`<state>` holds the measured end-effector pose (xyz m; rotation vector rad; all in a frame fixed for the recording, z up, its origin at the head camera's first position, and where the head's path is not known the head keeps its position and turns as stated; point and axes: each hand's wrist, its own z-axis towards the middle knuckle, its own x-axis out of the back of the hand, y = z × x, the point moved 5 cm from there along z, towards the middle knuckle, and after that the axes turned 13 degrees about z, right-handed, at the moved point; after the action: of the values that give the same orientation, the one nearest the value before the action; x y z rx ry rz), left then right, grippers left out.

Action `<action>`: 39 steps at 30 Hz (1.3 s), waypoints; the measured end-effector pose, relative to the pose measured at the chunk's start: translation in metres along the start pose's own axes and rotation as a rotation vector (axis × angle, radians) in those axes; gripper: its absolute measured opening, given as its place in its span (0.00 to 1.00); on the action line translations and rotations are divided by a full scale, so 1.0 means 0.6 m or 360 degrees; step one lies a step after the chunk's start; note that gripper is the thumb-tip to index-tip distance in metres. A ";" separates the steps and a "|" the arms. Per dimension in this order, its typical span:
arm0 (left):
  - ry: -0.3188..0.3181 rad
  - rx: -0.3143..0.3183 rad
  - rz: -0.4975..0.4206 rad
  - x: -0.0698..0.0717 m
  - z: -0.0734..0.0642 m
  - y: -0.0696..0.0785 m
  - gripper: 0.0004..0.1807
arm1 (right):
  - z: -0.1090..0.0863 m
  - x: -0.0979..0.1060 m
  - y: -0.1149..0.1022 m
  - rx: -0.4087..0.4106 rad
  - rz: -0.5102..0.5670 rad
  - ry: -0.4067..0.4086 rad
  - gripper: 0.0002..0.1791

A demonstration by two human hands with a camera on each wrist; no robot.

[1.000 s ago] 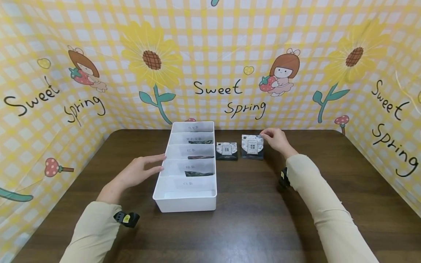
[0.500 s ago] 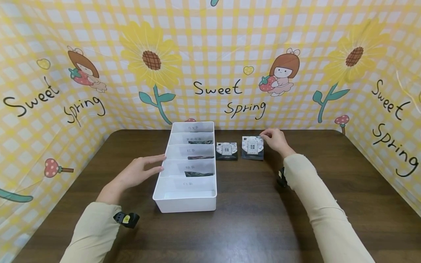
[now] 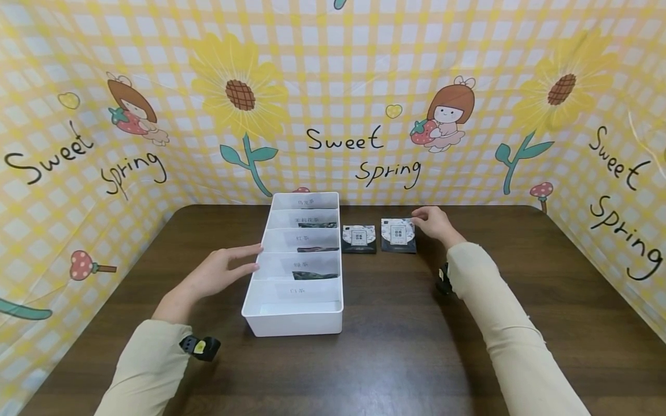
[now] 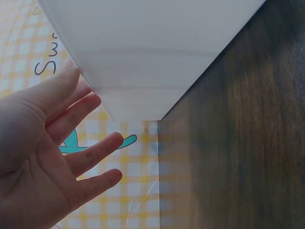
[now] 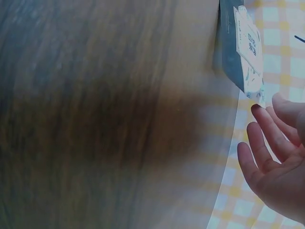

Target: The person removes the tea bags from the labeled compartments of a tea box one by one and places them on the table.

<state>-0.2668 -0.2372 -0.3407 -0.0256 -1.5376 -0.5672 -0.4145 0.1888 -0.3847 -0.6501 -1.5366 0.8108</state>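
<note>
My left hand [image 3: 222, 270] rests its thumb and fingertips against the left wall of a white divided box [image 3: 296, 323]. In the left wrist view the fingers [image 4: 97, 152] are spread, some touching the rim. On the table right of the box, my right hand [image 3: 436, 224] is at the upper right corner of a dark-and-white tea sachet [image 3: 398, 242]. The right wrist view has the thumb apart from the index finger, whose tip is right at the sachet's corner [image 5: 255, 90]. A similar tea sachet [image 3: 359, 245] lies between this one and the box.
Labelled compartments run front to back in the box, and dark sachets [image 3: 314, 275] stand in several of them. The front compartment [image 3: 296, 306] shows its bare floor. A yellow checked cloth [image 3: 333, 86] encloses the back and sides of the brown table [image 3: 395, 358].
The right sachet's top edge has come down toward the table, and it has shifted slightly left. My right hand follows it a little; the left hand and box stay still.
</note>
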 end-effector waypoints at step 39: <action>0.0011 -0.0013 0.0001 -0.003 0.003 -0.002 0.26 | -0.082 -0.027 -0.097 0.0509 0.0188 -0.0127 0.16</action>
<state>-0.2687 -0.2370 -0.3425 -0.0307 -1.5284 -0.5725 -0.3613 0.1475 -0.3460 -0.4792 -1.4074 1.1558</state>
